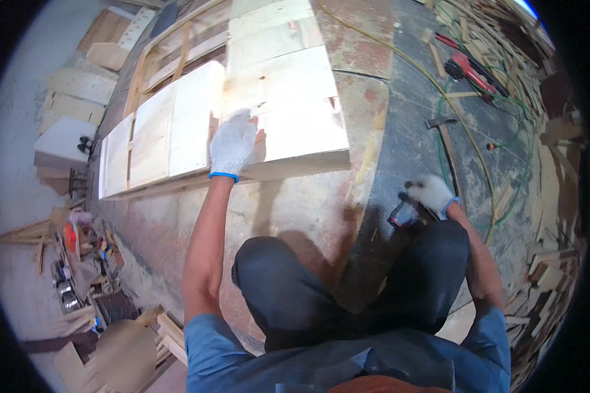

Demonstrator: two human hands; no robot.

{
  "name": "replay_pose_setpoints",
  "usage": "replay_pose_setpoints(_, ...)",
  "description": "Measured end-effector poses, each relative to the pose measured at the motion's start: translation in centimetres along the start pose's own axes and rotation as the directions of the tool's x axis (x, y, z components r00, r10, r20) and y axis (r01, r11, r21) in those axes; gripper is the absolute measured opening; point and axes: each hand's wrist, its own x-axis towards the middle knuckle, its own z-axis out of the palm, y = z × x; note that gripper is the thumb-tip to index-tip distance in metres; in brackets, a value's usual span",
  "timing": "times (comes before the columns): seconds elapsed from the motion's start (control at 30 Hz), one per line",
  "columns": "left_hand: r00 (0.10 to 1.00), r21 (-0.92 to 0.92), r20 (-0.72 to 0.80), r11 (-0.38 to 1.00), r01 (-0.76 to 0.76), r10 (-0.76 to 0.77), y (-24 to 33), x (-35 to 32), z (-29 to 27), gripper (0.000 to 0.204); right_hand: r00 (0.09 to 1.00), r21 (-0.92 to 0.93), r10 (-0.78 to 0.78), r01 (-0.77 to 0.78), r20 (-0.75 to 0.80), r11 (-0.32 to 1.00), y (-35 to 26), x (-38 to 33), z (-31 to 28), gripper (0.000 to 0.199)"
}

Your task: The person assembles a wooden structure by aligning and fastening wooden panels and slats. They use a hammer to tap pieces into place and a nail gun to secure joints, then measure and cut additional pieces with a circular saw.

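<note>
A pale wooden panel structure [282,85], made of boards over a frame, lies on the floor ahead of me. My left hand [233,143], in a white knitted glove with a blue cuff, rests on its boards near the front edge. The fingers lie forward on the wood, and glare washes out some of their outline. Low by my right knee, my right hand [429,194] wears a similar glove and is closed on a dark handheld power tool [405,215]. Motion blur and my knee hide part of the tool, so its exact kind does not show.
A hammer [447,147] lies on the floor to the right, beyond it a red-and-black power tool [475,75]. A yellow hose [432,82] and green cord run across there. Wood scraps [550,275] line the right side; boards and tools [85,262] lie left.
</note>
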Motion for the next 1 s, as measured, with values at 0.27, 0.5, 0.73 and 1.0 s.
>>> replay_pose_setpoints(0.27, 0.912, 0.304, -0.406, 0.95, 0.071, 0.062, -9.7, -1.0, -0.5, 0.041, 0.998, 0.673, -0.056, 0.037, 0.006, 0.739, -13.9, 8.7, -4.6, 0.042)
replay_pose_setpoints(0.5, 0.899, 0.37, -0.415, 0.929, 0.027, 0.14, -8.1, -0.4, -0.3, 0.043, 1.0, 0.861, -0.02, 0.012, -0.003, 0.508, -18.2, 15.1, 1.0, 0.053)
replay_pose_setpoints(0.73, 0.906, 0.274, -0.421, 0.958, 0.08, 0.044, -7.7, -1.5, -2.2, 0.038, 0.96, 0.706, 0.2, -0.002, -0.198, 0.708, -20.3, 14.9, 4.1, 0.074)
replay_pose_setpoints(1.0, 0.853, 0.468, -0.47, 0.884, 0.022, 0.227, -10.7, -0.9, -0.5, 0.031, 0.949, 0.823, 0.118, 0.186, -0.292, 0.536, -21.2, 15.1, 5.8, 0.058)
